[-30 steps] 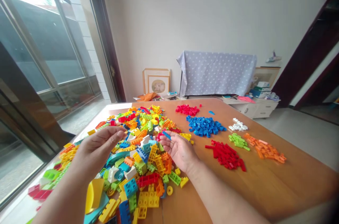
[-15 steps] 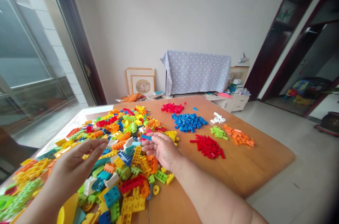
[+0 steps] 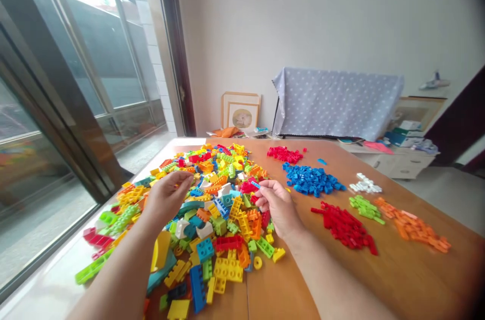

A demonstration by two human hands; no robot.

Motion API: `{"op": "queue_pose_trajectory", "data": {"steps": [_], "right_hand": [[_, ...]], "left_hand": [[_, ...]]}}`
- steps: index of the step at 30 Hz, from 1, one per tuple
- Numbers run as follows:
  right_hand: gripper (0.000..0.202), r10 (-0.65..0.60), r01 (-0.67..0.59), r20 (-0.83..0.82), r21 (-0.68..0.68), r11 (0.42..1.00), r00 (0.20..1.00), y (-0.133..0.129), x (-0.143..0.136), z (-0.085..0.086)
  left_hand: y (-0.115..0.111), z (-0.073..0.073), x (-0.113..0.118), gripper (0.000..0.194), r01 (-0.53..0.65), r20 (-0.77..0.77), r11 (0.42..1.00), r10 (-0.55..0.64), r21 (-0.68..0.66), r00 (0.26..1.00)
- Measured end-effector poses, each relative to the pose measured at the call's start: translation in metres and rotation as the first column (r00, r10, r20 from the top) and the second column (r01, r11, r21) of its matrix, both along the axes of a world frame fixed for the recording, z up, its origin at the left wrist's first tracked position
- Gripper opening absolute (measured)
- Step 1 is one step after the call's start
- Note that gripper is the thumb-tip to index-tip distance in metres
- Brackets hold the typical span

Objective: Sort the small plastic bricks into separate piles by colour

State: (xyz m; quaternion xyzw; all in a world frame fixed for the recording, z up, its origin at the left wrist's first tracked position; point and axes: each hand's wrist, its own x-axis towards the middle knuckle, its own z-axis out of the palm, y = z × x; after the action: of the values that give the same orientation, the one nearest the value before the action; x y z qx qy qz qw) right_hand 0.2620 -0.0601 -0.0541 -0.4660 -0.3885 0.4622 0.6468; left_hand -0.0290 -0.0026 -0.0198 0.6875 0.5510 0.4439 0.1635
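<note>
Blue brick (image 3: 256,185), holding step; our right hand (image 3: 279,205) pinches it; our left hand (image 3: 168,198) has a grip we cannot tell; moving it likely needs steadiness.

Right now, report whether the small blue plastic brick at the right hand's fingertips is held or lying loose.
Held: the brick protrudes from the pinched fingertips of the right hand.

Brown table (image 3: 417,279): mixed brick heap (image 3: 221,208) left, single-colour piles (image 3: 314,179) right.
</note>
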Motion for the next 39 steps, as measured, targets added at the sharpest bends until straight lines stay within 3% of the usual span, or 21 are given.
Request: {"op": "queue_pose_trajectory", "data": {"steps": [7, 11, 15, 19, 22, 25, 32, 39], "right_hand": [[0.029, -0.039, 0.022, 0.321, 0.056, 0.998, 0.946, 0.001, -0.001, -0.01], [0.03, -0.059, 0.016, 0.421, 0.106, 0.994, 0.905, 0.002, -0.003, -0.017], [0.028, -0.076, 0.015, 0.491, 0.128, 0.992, 0.868, 0.004, -0.001, -0.025], [0.029, -0.103, 0.017, 0.576, 0.153, 0.988, 0.811, 0.004, -0.001, -0.03], [0.028, -0.113, 0.008, 0.638, 0.165, 0.986, 0.762, 0.002, -0.003, -0.031], [0.026, -0.128, 0.002, 0.696, 0.179, 0.984, 0.707, 0.001, -0.004, -0.03], [0.024, -0.176, -0.007, 0.75, 0.235, 0.972, 0.638, 0.003, -0.005, -0.035], [0.022, -0.246, -0.048, 0.837, 0.307, 0.951, 0.488, 0.0, -0.006, -0.031]], "left_hand": [[0.009, -0.009, -0.011, 0.037, -0.126, -0.001, 0.992, 0.126, -0.021, 0.992], [0.016, -0.014, -0.024, 0.033, -0.209, 0.019, 0.977, 0.21, -0.042, 0.978], [0.022, -0.02, -0.031, 0.03, -0.238, -0.115, 0.969, 0.229, -0.065, 0.966], [0.02, -0.023, -0.024, 0.032, -0.112, -0.333, 0.992, 0.084, -0.065, 0.939], [0.014, -0.023, -0.015, 0.042, 0.032, -0.468, 0.996, -0.065, -0.079, 0.881], [0.01, -0.024, -0.01, 0.046, 0.081, -0.553, 0.988, -0.139, -0.128, 0.821], [0.01, -0.02, -0.009, 0.035, 0.05, -0.6, 0.987, -0.135, -0.155, 0.789], [0.006, -0.013, -0.006, 0.027, 0.118, -0.554, 0.979, -0.192, -0.165, 0.81]]}}
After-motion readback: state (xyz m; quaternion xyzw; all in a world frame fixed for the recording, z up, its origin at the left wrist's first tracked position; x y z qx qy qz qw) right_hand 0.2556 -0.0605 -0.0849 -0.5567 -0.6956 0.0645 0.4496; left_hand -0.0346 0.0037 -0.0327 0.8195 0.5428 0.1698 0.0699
